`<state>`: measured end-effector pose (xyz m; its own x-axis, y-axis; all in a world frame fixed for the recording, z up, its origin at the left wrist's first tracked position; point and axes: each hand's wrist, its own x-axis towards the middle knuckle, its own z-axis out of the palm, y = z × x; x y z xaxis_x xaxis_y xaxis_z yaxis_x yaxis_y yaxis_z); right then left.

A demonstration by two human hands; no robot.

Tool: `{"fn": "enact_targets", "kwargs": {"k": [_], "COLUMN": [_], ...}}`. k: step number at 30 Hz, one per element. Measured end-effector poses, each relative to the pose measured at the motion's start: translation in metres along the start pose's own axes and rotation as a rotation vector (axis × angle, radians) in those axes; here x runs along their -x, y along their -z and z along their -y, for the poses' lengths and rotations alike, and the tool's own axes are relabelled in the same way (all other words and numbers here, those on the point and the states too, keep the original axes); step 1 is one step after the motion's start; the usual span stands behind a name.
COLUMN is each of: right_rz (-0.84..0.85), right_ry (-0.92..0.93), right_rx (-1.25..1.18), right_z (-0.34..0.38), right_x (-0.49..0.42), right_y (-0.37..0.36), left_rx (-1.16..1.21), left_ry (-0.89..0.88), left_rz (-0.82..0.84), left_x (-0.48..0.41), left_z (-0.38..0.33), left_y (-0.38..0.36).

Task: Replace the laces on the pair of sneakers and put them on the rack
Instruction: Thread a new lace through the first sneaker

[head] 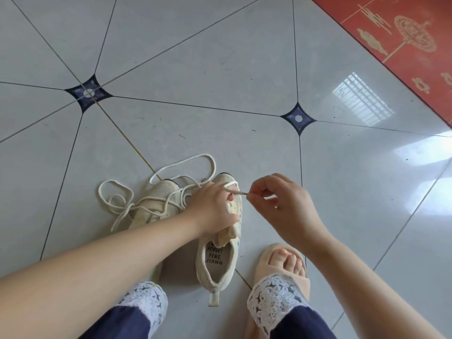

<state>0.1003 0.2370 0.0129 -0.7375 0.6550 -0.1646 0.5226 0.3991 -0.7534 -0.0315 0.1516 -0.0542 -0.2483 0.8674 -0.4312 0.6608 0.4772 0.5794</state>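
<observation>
Tiled floor point(220, 57) carries two beige sneakers point(215, 259), a loose lace point(186, 162), a red mat point(403, 33).

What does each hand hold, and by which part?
The right hand pinches the cream lace near its free end; the left hand grips the nearer sneaker at its tongue.

Sneakers: two, the near sneaker point(215, 263) under the left hand point(212, 209), the far sneaker point(161, 192) just left of it.
Hands: two, the right hand point(281, 199) beside the left.
Laces: probably two; a lace end point(236, 191) between the hands, a tangled lace point(132, 206) left of them.
Slippers: one slipper point(264, 259) below the right hand.
</observation>
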Motion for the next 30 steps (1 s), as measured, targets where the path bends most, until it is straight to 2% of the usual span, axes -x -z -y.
{"fn": "enact_targets", "kwargs": {"k": [7,12,14,17,19,21,23,26,30], "right_rz": [-0.007,-0.009,0.033,0.112,0.154,0.163,0.130,0.097,0.175], "right_ry": [-0.048,-0.107,-0.116,-0.075,-0.068,-0.090,-0.112,-0.167,-0.405], "right_rx": [-0.010,-0.010,0.035,0.187,0.246,0.255,0.249,0.206,-0.010], "right_z": [-0.003,-0.005,-0.006,-0.008,-0.007,-0.007,-0.007,-0.011,-0.018], "right_x": [-0.001,-0.003,-0.002,0.000,-0.001,-0.002,-0.005,-0.008,-0.009], "right_y": [-0.003,-0.005,-0.008,-0.015,-0.020,-0.027,-0.034,-0.043,-0.053], "left_rx": [-0.007,0.111,0.132,0.192,0.172,0.017,-0.119,-0.137,0.199], "left_ry": [-0.056,-0.081,-0.052,0.101,-0.026,-0.256,-0.350,-0.277,-0.001], "left_rz": [0.060,0.039,-0.024,-0.283,-0.398,-0.338,-0.216,-0.112,-0.216], "left_x": [0.003,0.006,0.007,0.012,0.015,0.017,0.017,0.014,0.010], "left_z": [0.014,0.018,0.020,0.021,0.019,0.017,0.014,0.016,0.018], "left_y": [0.000,0.007,0.007,0.016,0.023,0.024,0.024,0.018,0.014]}}
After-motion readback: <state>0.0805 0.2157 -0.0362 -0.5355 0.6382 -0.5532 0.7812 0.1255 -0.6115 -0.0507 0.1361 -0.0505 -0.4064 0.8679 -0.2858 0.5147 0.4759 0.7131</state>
